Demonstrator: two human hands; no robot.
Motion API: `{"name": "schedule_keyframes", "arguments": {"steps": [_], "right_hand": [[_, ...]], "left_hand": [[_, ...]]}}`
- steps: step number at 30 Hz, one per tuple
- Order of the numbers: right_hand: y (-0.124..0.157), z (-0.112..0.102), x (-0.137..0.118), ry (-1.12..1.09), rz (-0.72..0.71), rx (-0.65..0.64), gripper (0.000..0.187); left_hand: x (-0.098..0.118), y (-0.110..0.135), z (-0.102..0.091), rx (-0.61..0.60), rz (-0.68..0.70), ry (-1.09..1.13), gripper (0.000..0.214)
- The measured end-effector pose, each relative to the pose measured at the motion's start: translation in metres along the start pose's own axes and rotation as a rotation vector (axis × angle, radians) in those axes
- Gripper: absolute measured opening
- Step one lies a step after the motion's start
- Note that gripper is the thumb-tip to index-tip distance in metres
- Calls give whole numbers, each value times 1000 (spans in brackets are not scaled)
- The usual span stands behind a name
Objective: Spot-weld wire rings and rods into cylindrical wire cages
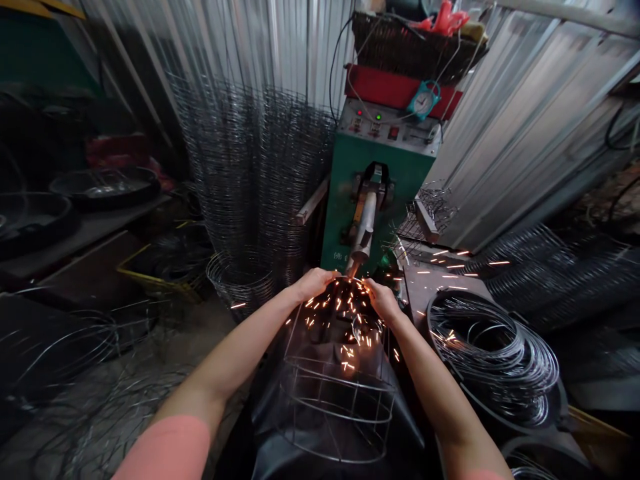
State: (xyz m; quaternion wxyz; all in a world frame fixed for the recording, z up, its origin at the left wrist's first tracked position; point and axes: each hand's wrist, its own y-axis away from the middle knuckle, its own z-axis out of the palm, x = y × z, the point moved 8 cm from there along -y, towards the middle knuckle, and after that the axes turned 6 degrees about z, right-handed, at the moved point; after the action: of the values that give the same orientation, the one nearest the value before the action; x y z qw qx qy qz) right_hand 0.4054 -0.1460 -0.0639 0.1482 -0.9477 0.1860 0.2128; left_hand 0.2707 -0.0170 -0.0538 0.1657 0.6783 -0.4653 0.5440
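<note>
A round wire cage [336, 393] lies in front of me, its far end pushed up under the electrode arm [364, 230] of a green spot-welding machine [380, 167]. My left hand [313, 283] grips the cage's far rim on the left. My right hand [383, 300] grips the same rim on the right. Both hands are closed round the wire. Bright orange sparks [343, 313] spray from the point between my hands, under the electrode tip.
A pile of loose wire rings [493, 353] lies at the right. Tall stacks of finished wire cages [250, 173] stand left of the machine against corrugated metal sheeting. Dark pans [107, 187] sit on a bench at far left. Tangled wire [90, 347] covers the floor.
</note>
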Motion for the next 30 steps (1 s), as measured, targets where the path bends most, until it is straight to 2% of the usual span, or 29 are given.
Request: {"name": "schedule_keyframes", "arguments": {"steps": [5, 9, 12, 17, 21, 23, 26, 28, 30], "right_hand": [[1, -2, 1, -42, 17, -15, 28], [-3, -4, 1, -164, 27, -58, 26], [-9, -5, 2, -197, 50, -107, 24], [-9, -8, 2, -242, 86, -101, 23], [5, -12, -12, -306, 64, -77, 27], [13, -21, -24, -337, 54, -49, 30], [28, -51, -37, -415, 73, 57, 34], [45, -77, -34, -457, 101, 150, 35], [73, -99, -16, -439, 154, 240, 34]], "left_hand": [[5, -2, -1, -39, -42, -37, 17], [0, 3, 4, -197, -231, -105, 28], [1, 4, 5, -294, -316, -149, 34], [2, 7, 4, -294, -392, -88, 33], [5, 24, 2, -302, -472, 89, 33], [16, 35, -4, -289, -530, 218, 33], [53, 48, -20, -253, -553, 362, 27], [87, 55, -34, -228, -518, 401, 20], [117, 62, -48, -192, -495, 399, 16]]}}
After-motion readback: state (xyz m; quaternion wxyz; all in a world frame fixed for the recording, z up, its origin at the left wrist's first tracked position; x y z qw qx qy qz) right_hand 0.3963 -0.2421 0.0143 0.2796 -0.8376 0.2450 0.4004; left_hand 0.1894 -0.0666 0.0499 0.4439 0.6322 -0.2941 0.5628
